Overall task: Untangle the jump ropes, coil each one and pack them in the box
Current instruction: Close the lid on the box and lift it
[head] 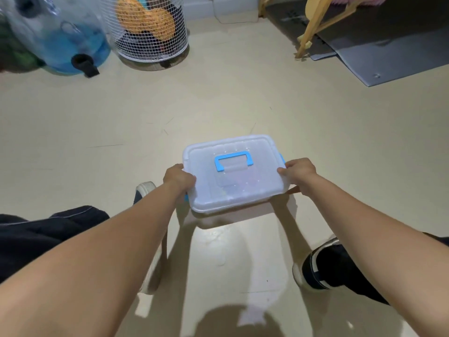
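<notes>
A translucent white plastic box (233, 188) with its lid on and a blue carry handle (233, 161) is held a little above the beige floor. My left hand (178, 177) grips its left end, beside a blue side latch. My right hand (300, 173) grips its right end, thumb on the lid. Faint coloured shapes show through the lid, too blurred to name. No jump rope lies in the open.
A white wire basket (150, 30) with orange and dark items and a clear blue bag (60, 37) stand at the back left. A grey mat (379, 45) and wooden legs (313, 27) sit at the back right. My shoes (318, 268) flank the floor below the box.
</notes>
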